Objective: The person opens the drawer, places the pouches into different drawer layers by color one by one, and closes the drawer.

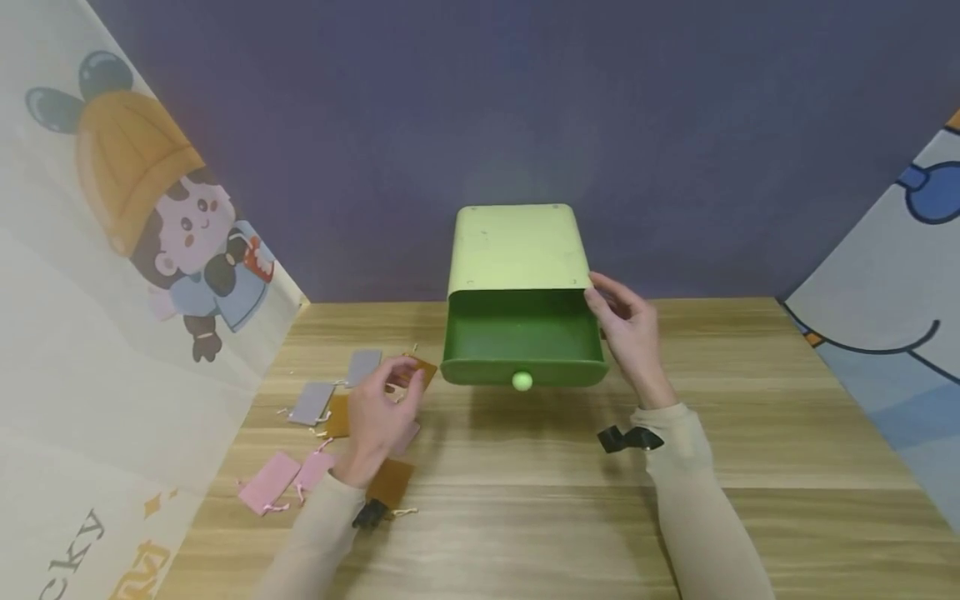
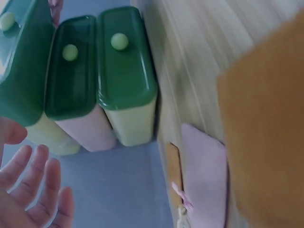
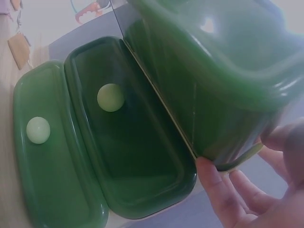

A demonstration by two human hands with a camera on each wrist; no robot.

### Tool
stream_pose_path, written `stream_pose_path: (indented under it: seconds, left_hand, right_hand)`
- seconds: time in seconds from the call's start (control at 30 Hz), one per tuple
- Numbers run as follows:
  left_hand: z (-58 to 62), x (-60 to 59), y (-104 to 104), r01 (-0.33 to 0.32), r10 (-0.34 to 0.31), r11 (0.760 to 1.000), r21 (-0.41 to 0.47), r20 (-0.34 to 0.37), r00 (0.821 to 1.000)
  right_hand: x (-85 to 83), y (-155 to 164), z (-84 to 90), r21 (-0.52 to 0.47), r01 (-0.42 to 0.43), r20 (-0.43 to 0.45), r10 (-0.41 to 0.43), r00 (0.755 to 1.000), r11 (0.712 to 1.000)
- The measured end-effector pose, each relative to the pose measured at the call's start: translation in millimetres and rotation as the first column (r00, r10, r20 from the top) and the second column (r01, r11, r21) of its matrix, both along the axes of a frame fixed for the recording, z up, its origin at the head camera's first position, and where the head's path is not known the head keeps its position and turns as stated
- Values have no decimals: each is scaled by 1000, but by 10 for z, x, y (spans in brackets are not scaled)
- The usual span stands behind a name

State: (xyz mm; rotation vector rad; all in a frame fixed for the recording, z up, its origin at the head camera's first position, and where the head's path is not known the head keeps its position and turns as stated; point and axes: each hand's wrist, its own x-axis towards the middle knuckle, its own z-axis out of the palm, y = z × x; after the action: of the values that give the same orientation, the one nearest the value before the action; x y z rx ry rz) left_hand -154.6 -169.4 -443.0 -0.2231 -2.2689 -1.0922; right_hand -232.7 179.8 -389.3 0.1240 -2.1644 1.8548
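A light green drawer box stands at the back of the wooden table, its dark green drawer pulled out, with a pale knob on the front. My right hand holds the box's right front corner; in the right wrist view the thumb and fingers of that hand pinch that edge beside the drawer. My left hand hovers over small flat pouches, nearest a brown pouch. In the left wrist view its fingers are spread and hold nothing.
Grey pouches, pink pouches and another brown pouch lie scattered at the left of the table. Cartoon-printed panels close in both sides, and a purple wall stands behind the box.
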Motion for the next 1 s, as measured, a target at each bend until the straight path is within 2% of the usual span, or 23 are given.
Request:
stream_pose_path:
  seconds: [0.17,0.3,0.37,0.47,0.57,0.63,0.73,1.0]
  left_hand:
    - [-3,-29,-77,-13,17,999,-35,132,991]
    - [-14,-26,-148,-24,40,997,-75,221,974]
    - [-30,-39,-221,-40,70,993,-112,278,958]
    - [-62,-86,-351,-55,117,983,-173,375,920]
    - [-68,-144,-444,-52,135,979,-197,441,887]
    - [-60,-183,-480,-47,135,979,-200,456,879]
    - [-45,-236,-501,-37,124,980,-196,455,882]
    - [-72,-362,-443,-12,114,977,-211,482,869]
  right_hand:
    - [6,14,3,-6,-12,5,12,1000,1000]
    - [13,11,12,-10,-23,7,23,1000,1000]
    - [12,7,10,-5,-24,9,25,1000,1000]
    - [11,5,8,-8,-22,11,22,1000,1000]
    - [9,4,9,-21,-18,15,18,1000,1000]
    - [9,5,8,-30,-24,19,24,1000,999]
    - [15,8,13,-45,-41,34,43,999,998]
    - [18,15,22,-35,-46,29,47,998,998]
